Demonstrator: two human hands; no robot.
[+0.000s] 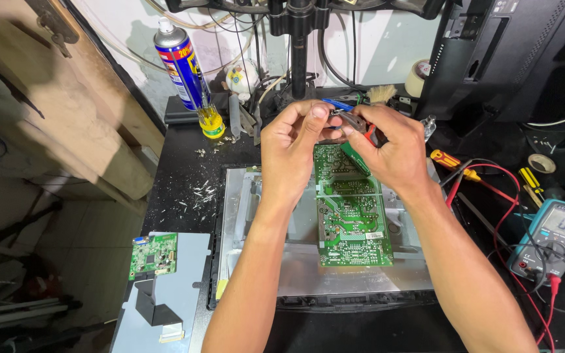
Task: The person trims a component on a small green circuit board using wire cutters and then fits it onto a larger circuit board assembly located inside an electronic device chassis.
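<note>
Fingers [317,116] of the left hand [289,147] pinched together at their tips on a small metal part [339,116]; what kind of part cannot be told. Right hand [390,147] closed round a pair of pliers [361,125] with red grips, the nose of the tool meeting the same metal part right at the left fingertips. Both hands raised, touching at the tips.

Directly beneath the hands: green circuit board [351,216], solder side up, lying on the grey metal back plate [308,268] of an opened monitor, on the black table [184,170].

Beyond the hands, near: brush with pale bristles [382,93] and a black stand column [299,49]. To the left of the left hand: blue spray can [179,62], upright, with a yellow-handled screwdriver [212,122] at its foot; white shavings [201,191] scattered on the table nearer.

To the right of the right hand: orange-handled tool [450,161], red test leads [505,196], and farther out a teal multimeter [557,238].

Well below and left of the hands: second small green board [154,253] on a grey sheet-metal panel [178,294].
</note>
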